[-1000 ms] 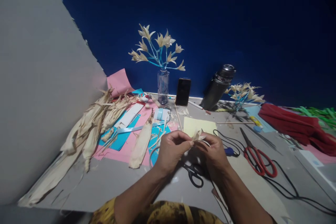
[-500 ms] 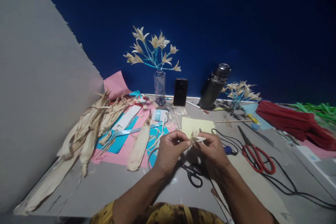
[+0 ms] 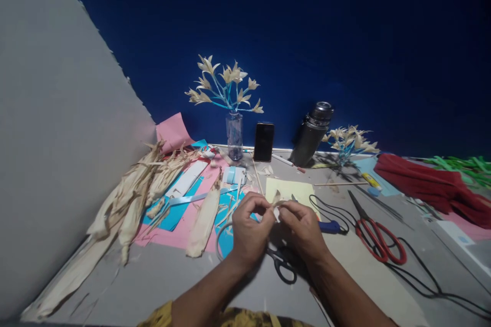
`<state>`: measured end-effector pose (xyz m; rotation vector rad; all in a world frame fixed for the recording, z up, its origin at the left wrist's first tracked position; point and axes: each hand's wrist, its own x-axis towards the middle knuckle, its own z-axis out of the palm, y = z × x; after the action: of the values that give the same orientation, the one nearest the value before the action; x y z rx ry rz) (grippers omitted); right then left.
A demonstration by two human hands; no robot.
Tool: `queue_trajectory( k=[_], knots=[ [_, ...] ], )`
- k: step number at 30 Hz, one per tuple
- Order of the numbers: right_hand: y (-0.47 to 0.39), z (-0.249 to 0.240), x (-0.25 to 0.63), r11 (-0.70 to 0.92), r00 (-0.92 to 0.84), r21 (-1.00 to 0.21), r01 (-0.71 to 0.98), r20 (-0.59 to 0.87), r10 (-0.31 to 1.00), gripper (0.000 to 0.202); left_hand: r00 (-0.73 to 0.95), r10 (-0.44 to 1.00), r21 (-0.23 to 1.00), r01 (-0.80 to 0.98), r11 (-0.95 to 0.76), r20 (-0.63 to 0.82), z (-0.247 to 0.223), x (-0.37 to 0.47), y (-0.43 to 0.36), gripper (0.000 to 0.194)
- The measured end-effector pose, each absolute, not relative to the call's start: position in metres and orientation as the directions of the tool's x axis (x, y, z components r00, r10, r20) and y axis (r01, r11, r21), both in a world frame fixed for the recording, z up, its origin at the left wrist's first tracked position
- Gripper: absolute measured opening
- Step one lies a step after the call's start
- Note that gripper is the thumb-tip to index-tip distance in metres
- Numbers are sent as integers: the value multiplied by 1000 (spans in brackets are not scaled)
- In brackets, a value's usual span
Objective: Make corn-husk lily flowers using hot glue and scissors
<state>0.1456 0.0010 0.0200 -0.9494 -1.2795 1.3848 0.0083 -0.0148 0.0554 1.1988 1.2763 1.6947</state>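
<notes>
Between my two hands is a small piece of pale corn husk (image 3: pixel 276 197) with pointed petals, partly covered by the fingers. My left hand (image 3: pixel 251 227) pinches it between thumb and fingers. Close beside it, my right hand (image 3: pixel 301 225) is also closed on the husk, its fingertips nearly touching the left ones. Below the hands lie black-handled scissors (image 3: pixel 285 271), partly hidden. A yellow paper sheet (image 3: pixel 303 189) lies just beyond the fingers. To the right of my right hand is a blue-handled tool (image 3: pixel 330 227) by a black cord.
Dried corn husks (image 3: pixel 140 199) and pink paper (image 3: pixel 151 235) spread at left. Husk flowers (image 3: pixel 230 79) stand in a glass vase (image 3: pixel 234 135), near a phone (image 3: pixel 264 142) and a flask (image 3: pixel 312 133). Red-handled scissors (image 3: pixel 379 240) and a red cloth (image 3: pixel 422 181) lie at right.
My right hand has shifted left, nearer the left one, and the husk piece has turned between the fingers. More of the blue handle shows. The view has tilted slightly up.
</notes>
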Motion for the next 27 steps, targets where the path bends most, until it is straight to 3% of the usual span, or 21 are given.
queue_trajectory(
  k=[7, 13, 16, 19, 23, 25, 27],
  knots=[
    [-1, 18, 139, 11, -67, -986, -169, 23, 997, 25, -292, 887, 933, 70, -353, 357, 47, 6, -14, 15],
    [-5, 26, 137, 71, -37, -989, -128, 76, 996, 20, -248, 861, 896, 110, -430, 444, 43, 6, -16, 14],
    [-9, 32, 136, 112, -64, -989, -96, 118, 991, 20, -304, 898, 942, -2, -334, 318, 46, 7, -14, 6],
    [-11, 38, 136, 151, -77, -985, -78, 157, 985, 21, -206, 976, 958, -258, -122, 69, 47, 8, -10, 9],
    [-8, 40, 139, 175, -55, -982, -78, 179, 982, 21, 34, 979, 811, -555, 186, -201, 47, 6, -6, 22],
    [-7, 39, 141, 189, -36, -981, -48, 191, 981, 19, 114, 959, 743, -611, 273, -259, 47, 4, -5, 26],
    [-7, 38, 142, 203, -33, -979, -15, 203, 979, 19, 98, 962, 751, -607, 261, -254, 44, 3, -5, 25]
  ],
)
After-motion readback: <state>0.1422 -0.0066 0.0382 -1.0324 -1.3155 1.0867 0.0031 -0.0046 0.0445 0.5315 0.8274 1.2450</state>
